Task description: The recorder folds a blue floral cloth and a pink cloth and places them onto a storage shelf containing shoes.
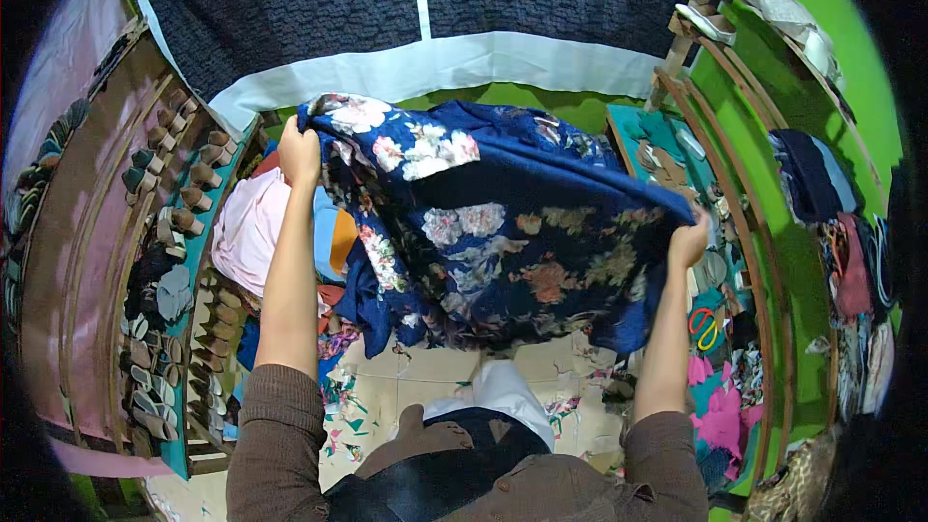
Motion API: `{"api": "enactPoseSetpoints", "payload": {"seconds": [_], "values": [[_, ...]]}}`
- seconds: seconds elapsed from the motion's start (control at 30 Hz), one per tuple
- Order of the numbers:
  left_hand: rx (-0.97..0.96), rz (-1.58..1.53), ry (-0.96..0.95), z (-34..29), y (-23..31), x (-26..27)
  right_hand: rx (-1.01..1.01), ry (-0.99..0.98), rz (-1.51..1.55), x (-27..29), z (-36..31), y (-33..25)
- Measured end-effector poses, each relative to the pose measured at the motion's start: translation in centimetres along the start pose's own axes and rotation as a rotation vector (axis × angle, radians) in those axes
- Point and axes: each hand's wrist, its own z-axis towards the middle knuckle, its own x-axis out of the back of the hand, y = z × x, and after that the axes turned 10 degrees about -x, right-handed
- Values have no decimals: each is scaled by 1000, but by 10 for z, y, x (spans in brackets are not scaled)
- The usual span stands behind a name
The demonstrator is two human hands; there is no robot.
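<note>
Left: rows of brown-and-beige heeled shoes [205, 174] stand on teal-covered shelf [178, 454] | Right: red-and-yellow-handled scissors [704, 325] lie near bright pink fabric scraps [720, 418] | Upper right: white flat shoe [708, 24] sits on brown wooden rack [678, 44] | Far side: dark patterned curtain [290, 5] hangs, white lower border [464, 58]

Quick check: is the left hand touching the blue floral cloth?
Touching. The head view shows the left hand gripping the blue floral cloth at its upper left corner.
</note>
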Motion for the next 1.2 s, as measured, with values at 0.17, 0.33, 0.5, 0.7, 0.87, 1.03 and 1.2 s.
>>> {"api": "enactPoseSetpoints", "payload": {"seconds": [0.17,0.33,0.5,0.7,0.87,1.03,1.2], "values": [[94,166,-71,30,0,-37,458,-2,-116,-57,84,-67],[80,312,-139,64,-6,-86,457,-27,-179,-130,124,-137],[-98,639,-242,77,-14,-116,589,36,-295,-155,130,-163],[147,604,-472,97,-25,-148,626,-114,-534,-210,130,-163],[353,465,-346,123,-63,-165,575,-356,-755,-277,147,-127],[335,479,-238,150,-90,-173,649,-388,-676,-298,141,-132],[203,105,-519,134,-84,-216,592,-291,-548,-326,103,-102]]}}
